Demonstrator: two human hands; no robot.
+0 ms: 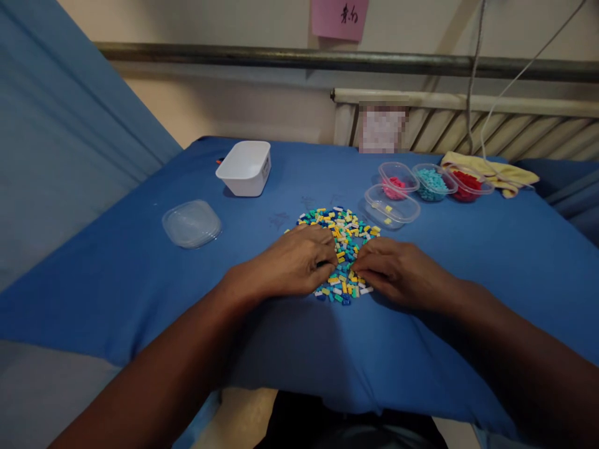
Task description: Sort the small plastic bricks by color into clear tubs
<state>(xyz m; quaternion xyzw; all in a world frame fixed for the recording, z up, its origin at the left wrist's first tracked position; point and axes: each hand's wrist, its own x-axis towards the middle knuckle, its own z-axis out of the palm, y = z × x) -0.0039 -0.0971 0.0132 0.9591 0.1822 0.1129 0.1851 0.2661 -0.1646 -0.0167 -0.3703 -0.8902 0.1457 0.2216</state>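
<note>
A heap of small toy building bricks (pixel 345 234) in yellow, white, blue, teal and green lies spread on the blue cloth. My left hand (pixel 302 257) rests over the heap's left side, its fingers curled down among the bricks. At the right edge, my right hand (pixel 390 268) has thumb and fingers pinched together, touching the bricks. Whatever either hand may hold is hidden by the fingers. Behind the right hand stands a clear tub (pixel 407 212) with a couple of yellow bricks in it.
Further back are tubs of pink bricks (pixel 395 187), light-blue bricks (pixel 431 182) and red bricks (pixel 465 186), beside a yellow cloth (pixel 508 169). A white container (pixel 246 171) and stacked clear lids (pixel 191 224) lie left. A radiator (pixel 449 118) and cords run along the wall.
</note>
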